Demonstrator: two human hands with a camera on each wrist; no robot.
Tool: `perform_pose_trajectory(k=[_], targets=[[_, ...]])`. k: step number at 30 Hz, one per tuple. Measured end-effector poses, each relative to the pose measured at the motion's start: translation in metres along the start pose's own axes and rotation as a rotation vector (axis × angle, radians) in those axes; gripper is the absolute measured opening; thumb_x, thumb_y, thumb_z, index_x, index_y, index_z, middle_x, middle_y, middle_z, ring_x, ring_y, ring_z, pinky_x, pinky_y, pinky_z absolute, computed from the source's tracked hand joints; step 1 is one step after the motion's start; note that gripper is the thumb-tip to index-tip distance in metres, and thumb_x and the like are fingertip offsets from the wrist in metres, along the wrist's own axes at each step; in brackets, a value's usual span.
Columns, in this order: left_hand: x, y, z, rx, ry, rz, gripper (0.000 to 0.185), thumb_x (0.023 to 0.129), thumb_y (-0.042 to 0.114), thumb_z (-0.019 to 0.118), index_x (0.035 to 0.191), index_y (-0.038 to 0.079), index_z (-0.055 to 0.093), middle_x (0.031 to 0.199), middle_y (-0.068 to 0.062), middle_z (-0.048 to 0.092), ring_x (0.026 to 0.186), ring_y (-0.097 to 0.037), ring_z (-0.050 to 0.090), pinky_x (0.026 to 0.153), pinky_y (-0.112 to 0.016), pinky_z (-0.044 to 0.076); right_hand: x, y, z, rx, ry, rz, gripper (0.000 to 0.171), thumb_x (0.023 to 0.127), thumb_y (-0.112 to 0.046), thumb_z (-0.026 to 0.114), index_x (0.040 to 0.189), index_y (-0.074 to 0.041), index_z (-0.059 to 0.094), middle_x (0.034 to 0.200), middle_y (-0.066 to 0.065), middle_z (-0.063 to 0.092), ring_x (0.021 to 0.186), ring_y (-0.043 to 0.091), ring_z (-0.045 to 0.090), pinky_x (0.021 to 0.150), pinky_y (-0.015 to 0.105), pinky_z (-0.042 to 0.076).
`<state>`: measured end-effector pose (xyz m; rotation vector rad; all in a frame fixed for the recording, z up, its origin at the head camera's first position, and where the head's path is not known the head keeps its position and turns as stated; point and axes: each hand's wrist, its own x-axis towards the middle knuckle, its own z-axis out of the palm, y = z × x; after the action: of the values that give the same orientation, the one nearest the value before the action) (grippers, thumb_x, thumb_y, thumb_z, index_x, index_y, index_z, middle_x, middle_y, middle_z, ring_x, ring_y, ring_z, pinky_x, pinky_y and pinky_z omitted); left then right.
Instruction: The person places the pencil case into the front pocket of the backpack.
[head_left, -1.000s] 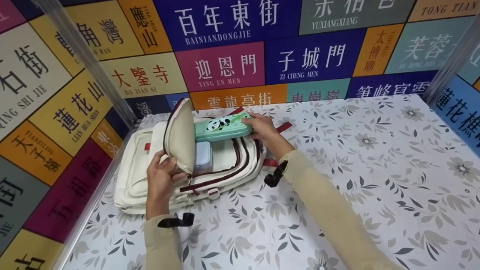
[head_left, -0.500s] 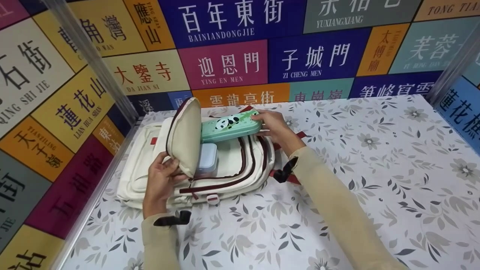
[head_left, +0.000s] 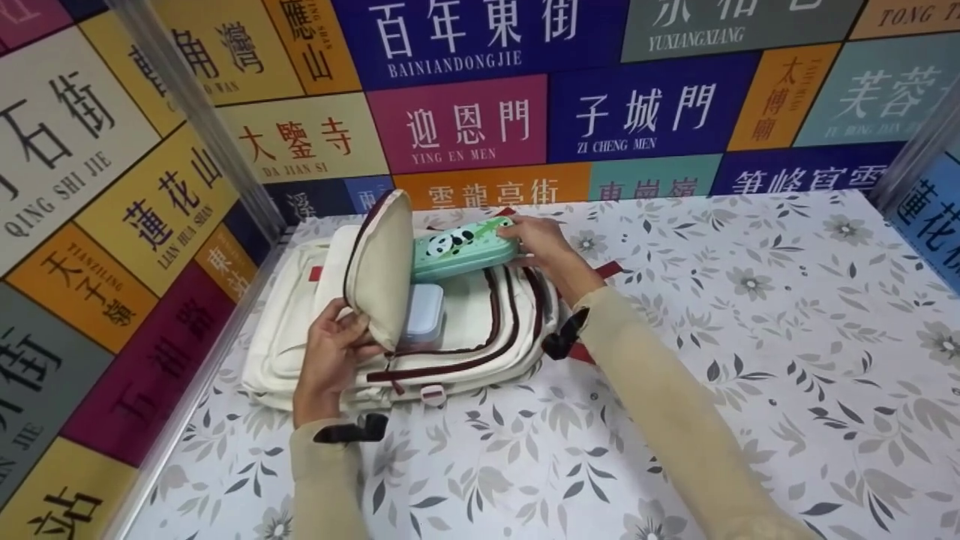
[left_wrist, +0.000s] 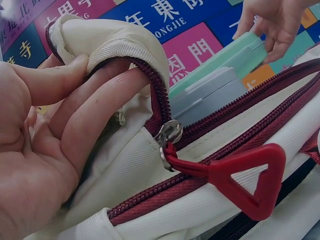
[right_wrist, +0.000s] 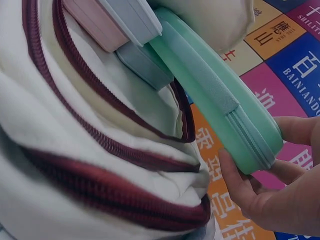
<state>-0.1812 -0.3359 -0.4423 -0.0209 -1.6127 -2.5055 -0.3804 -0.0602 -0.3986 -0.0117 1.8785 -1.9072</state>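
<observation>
A cream backpack (head_left: 289, 337) with dark red zippers lies on the table, its front flap (head_left: 384, 277) lifted. My left hand (head_left: 330, 356) pinches the edge of that flap; in the left wrist view, thumb and fingers (left_wrist: 100, 107) fold around the cloth beside a red triangular zipper pull (left_wrist: 247, 180). With my right hand (head_left: 541, 244) I grip one end of a mint green zippered case (head_left: 465, 247) with a panda print. Its far end is behind the flap, over the opening. Inside the bag sits a pale blue box (head_left: 425, 311), and the right wrist view shows a pinkish part (right_wrist: 95, 25) beside it.
A floral-patterned tabletop (head_left: 712, 360) spreads to the right and front. Printed sign walls (head_left: 465, 124) stand behind and to the left. Red straps (head_left: 607, 268) stick out from the backpack's right side.
The green case in my right hand moves slightly right, then settles a little lower over the opening. My left hand keeps the flap raised. The head view also shifts a little.
</observation>
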Motion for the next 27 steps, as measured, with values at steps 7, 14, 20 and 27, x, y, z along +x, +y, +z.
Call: perform_pose_trajectory(k=[7, 14, 20, 27], targets=[[0.001, -0.001, 0.0, 0.01, 0.009, -0.012, 0.022, 0.1, -0.003, 0.052, 0.102, 0.017, 0.061, 0.08, 0.002, 0.066, 0.066, -0.012, 0.067, 0.057, -0.028, 0.063, 0.001, 0.005, 0.024, 0.002, -0.053, 0.003, 0.06, 0.101, -0.02, 0.061, 0.155, -0.015, 0.037, 0.157, 0.014, 0.042, 0.135, 0.027, 0.053, 0.107, 0.041, 0.054], [0.0, 0.001, -0.002, 0.011, -0.017, 0.003, 0.019, 0.101, -0.001, 0.054, 0.104, 0.016, 0.061, 0.083, 0.001, 0.067, 0.069, -0.014, 0.07, 0.06, -0.029, 0.064, 0.0, 0.008, 0.041, -0.008, -0.046, -0.026, 0.061, 0.102, -0.02, 0.058, 0.157, -0.015, 0.032, 0.161, 0.015, 0.034, 0.138, 0.03, 0.05, 0.109, 0.043, 0.052], [0.0, 0.001, -0.003, 0.027, 0.003, 0.008, 0.019, 0.101, -0.001, 0.052, 0.107, 0.015, 0.061, 0.089, -0.001, 0.069, 0.07, -0.016, 0.071, 0.06, -0.03, 0.064, -0.007, 0.016, 0.038, 0.039, -0.11, -0.036, 0.065, 0.103, -0.02, 0.056, 0.158, -0.006, 0.024, 0.159, 0.02, 0.036, 0.142, 0.031, 0.045, 0.115, 0.042, 0.047], [0.001, 0.001, -0.002, -0.005, -0.014, 0.013, 0.018, 0.101, 0.0, 0.053, 0.107, 0.015, 0.061, 0.092, -0.001, 0.072, 0.073, -0.017, 0.073, 0.061, -0.031, 0.064, -0.024, 0.019, 0.029, 0.048, -0.031, -0.054, 0.059, 0.097, -0.007, 0.056, 0.152, 0.001, 0.036, 0.152, 0.021, 0.043, 0.133, 0.029, 0.051, 0.114, 0.041, 0.048]])
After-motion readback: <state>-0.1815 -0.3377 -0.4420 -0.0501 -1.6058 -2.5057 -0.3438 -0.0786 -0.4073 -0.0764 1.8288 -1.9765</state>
